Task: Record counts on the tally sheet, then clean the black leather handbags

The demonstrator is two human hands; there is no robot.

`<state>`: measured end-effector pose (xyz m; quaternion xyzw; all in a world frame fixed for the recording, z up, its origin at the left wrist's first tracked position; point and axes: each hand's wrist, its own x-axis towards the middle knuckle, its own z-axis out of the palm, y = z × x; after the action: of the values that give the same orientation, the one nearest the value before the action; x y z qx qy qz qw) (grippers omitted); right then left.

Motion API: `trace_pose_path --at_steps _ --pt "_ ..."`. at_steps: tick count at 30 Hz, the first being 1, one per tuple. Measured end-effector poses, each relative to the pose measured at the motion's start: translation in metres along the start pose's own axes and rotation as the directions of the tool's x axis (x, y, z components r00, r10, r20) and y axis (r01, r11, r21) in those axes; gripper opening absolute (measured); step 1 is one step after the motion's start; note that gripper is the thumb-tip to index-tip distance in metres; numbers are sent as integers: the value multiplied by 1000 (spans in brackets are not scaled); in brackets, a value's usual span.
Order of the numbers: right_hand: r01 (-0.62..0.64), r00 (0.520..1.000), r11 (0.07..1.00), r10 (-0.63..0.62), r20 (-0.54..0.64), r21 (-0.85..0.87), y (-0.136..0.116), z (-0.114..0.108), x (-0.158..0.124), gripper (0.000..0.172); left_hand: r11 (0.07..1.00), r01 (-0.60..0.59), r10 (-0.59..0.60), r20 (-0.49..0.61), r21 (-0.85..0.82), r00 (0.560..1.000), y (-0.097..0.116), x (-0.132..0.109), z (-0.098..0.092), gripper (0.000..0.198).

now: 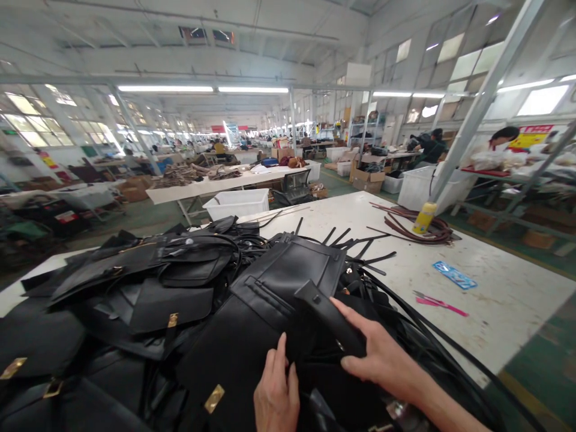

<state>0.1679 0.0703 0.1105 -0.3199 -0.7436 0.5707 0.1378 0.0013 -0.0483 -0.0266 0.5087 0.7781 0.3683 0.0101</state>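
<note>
Close in front of me, a black leather handbag point(252, 324) lies on a heap of similar bags, with a gold metal plate point(215, 398) near its lower edge. My right hand point(382, 360) grips a narrow black leather part point(321, 306) of it between thumb and fingers, its end raised. Against the bag's front rests my left hand point(276, 387), index finger stretched out and thumb apart, with nothing visible in it. What lies beneath the raised part is in shadow.
Other black bags point(108, 270) cover the left of the white table point(495, 306). On the right lie pink-handled snips point(441, 303), a blue patterned card point(454, 275), a yellow bottle point(424, 217) and coiled brown straps point(396, 225). A metal post rises behind. People work farther off.
</note>
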Motion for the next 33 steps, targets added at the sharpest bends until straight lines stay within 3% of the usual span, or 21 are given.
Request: trace_pose_path --at_steps 3,6,9,12,14,19,21,24,29,33 --pt "-10 990 996 22 141 -90 -2 -6 -8 84 1000 3 -2 17 -4 1000 0 0 0 48" --pt "1 977 994 22 211 -107 2 5 2 85 998 12 -12 -7 54 1000 0 3 1 46" --pt "53 987 997 -45 151 -49 6 19 23 86 995 52 -48 -48 86 998 -2 7 1 46" --pt "97 995 995 -97 38 -1 3 20 30 85 997 60 -57 -48 54 997 -3 9 -4 45" --pt "56 997 998 -54 61 -20 0 10 19 85 998 59 -58 -30 38 998 -2 8 -7 47" --pt "-16 968 989 52 245 -144 5 -11 -20 87 996 72 -71 -12 52 997 -1 6 -8 45" --pt "-18 968 981 66 241 -193 9 -8 -24 86 996 79 -79 -2 48 997 -2 7 -7 45" --pt "54 977 981 -14 212 -185 10 7 -15 84 994 104 -105 28 16 994 -3 7 -7 47" --pt "54 998 992 -50 38 -112 1 18 -3 85 991 120 -118 33 -61 992 -3 3 -8 47" --pt "20 991 991 -2 133 -134 4 13 -3 86 982 100 -83 108 -163 991 -7 18 -30 37"
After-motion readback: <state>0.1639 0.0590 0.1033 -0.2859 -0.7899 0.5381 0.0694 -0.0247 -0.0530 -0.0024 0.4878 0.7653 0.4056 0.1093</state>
